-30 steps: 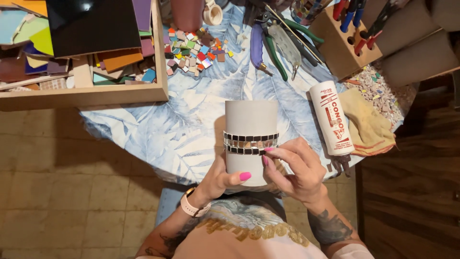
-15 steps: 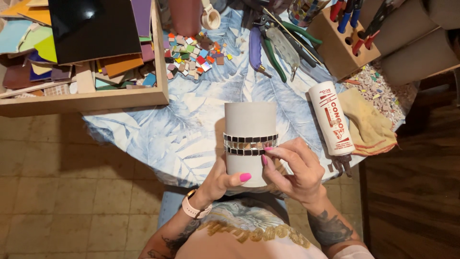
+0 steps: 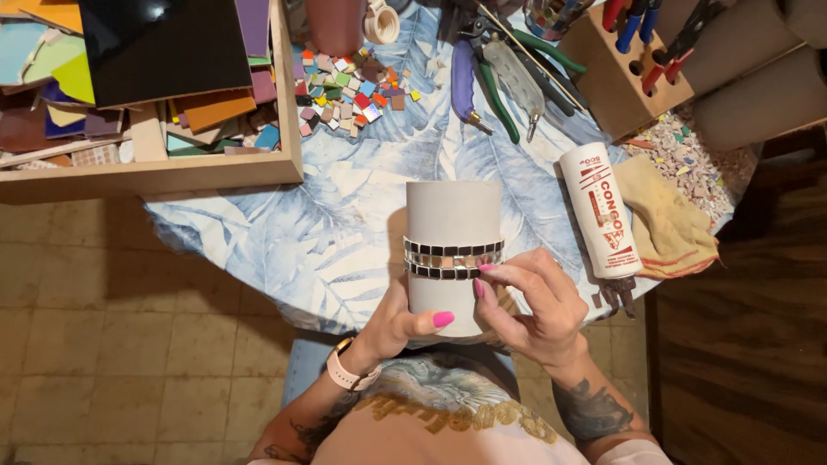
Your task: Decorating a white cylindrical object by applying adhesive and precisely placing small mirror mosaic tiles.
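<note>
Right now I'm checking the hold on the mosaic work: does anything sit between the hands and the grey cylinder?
Nothing visible does. The left hand cups the grey cylinder from below, and the right hand has its fingertips directly on the band of small square tiles.

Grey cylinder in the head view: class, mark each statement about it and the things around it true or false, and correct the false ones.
1. Both hands hold the grey cylinder. True: the left hand grips its lower left side and the right hand its right side.
2. The cylinder carries a band of small square tiles around its middle. True.
3. The white glue bottle stands upright on the left of the table. False: it lies on its side to the right of the cylinder, against a yellow cloth.
4. The loose coloured tile pieces lie on the floor. False: they lie on the leaf-patterned tablecloth, beside the wooden tray.
</note>
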